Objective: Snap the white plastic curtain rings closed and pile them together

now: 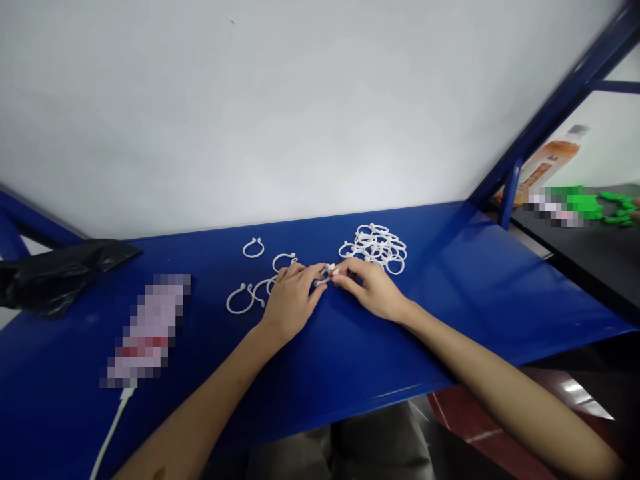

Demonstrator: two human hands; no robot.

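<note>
Both hands meet at the middle of a blue table (350, 353). My left hand (291, 298) and my right hand (367, 285) pinch the same small white plastic ring (326, 275) between their fingertips. A heap of several white rings (376, 247) lies just behind my right hand. Single white rings lie spread out to the left: one (253, 248) farther back, one (283, 261) by my left knuckles, and one (240, 299) left of my left hand.
A black plastic bag (60, 273) lies at the table's left end. A blurred flat object (150, 330) with a white cable (113, 427) lies front left. Blue frame bars (550, 113) rise at right. Beyond them are a bottle (547, 163) and green parts (595, 203).
</note>
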